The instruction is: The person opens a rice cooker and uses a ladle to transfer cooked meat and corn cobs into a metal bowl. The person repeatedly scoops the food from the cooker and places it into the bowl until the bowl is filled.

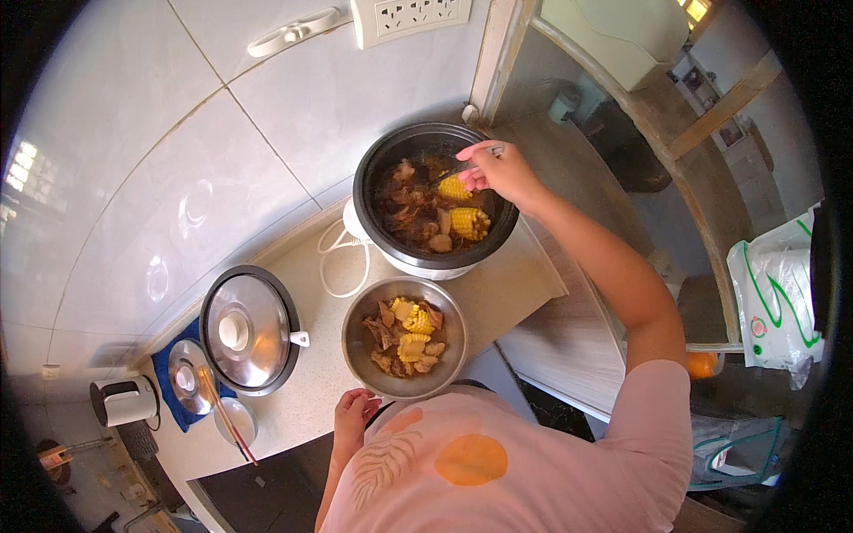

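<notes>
The right hand (505,169) reaches over the rice cooker pot (434,197) at about one o'clock in the view, its fingers (475,178) pinched together on the handle of a metal utensil (462,166), probably a ladle or spoon, whose working end dips toward the stew. The grip is high on the handle, which I judge keeps the hand clear of the hot broth. Under that hand two pieces of corn on the cob (468,222) show yellow among dark meat and broth inside the pot.

The left hand (354,414) rests at about seven o'clock, at the worktop (511,289) edge just below the metal bowl (405,338), fingers loosely curled and apart from anything; it holds nothing and seems to brace the body or stand ready to steady the bowl. The bowl sits directly in front of the pot, close enough that food need travel only a short way, and it already carries at least two corn pieces with meat chunks.

Farther out at nine o'clock lie two lids: a large pot lid (249,329) with a white knob and a small lid (188,377) on a blue cloth (178,373), set aside from the cooking. One pair of chopsticks (227,417) rests across a small dish (235,421). One white kettle (124,400) stands at the far left.
</notes>
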The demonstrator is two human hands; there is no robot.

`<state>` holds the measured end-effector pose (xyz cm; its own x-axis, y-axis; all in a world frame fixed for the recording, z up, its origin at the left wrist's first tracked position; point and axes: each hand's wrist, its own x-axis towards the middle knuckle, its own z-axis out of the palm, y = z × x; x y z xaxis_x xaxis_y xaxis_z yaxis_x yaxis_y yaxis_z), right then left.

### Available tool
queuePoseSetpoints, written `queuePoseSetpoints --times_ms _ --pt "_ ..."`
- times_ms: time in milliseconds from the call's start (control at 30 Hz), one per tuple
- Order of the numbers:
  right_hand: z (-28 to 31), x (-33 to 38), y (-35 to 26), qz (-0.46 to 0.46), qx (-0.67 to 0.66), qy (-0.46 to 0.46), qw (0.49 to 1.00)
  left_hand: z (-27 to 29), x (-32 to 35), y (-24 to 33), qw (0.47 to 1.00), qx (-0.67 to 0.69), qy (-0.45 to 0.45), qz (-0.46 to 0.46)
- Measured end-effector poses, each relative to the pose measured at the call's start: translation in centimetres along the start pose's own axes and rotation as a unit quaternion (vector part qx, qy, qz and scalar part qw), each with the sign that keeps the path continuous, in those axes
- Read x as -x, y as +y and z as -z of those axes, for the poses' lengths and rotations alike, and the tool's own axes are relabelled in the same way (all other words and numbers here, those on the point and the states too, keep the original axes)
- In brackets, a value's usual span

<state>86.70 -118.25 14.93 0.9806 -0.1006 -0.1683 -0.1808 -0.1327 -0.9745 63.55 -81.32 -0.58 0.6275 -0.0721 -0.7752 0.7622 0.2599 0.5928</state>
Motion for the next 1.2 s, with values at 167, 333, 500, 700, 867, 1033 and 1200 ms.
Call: queuePoseSetpoints --times_ms 167,333,500,700,867,1033,1200 --pt "1.8 1.0 -0.5 -0.013 -0.032 0.002 0.999 0.3 0.2 0.0 1.0 0.0 0.011 -0.001" --pt "3.0 2.0 -2.5 0.007 -0.009 0.017 1.0 0.1 0.4 0.1 1.0 -0.003 0.013 0.0" --pt "3.6 3.8 -4.7 0.012 0.021 0.009 1.0 0.0 0.3 -0.1 1.0 0.008 0.002 -0.01" --pt "3.8 6.0 -5.5 -0.007 0.023 0.022 0.999 0.3 0.7 -0.2 1.0 0.002 -0.005 -0.016" --pt "3.6 7.2 -5.2 -0.007 0.044 -0.001 0.999 0.8 1.0 -0.6 1.0 0.007 -0.012 -0.02" --pt "3.1 8.8 -5.6 0.008 0.056 0.017 0.998 1.3 1.3 -0.9 0.999 0.011 -0.033 -0.032" --pt "2.6 11.2 -8.9 0.055 0.056 0.012 0.997 1.8 1.5 -1.2 0.999 0.023 -0.025 -0.03"
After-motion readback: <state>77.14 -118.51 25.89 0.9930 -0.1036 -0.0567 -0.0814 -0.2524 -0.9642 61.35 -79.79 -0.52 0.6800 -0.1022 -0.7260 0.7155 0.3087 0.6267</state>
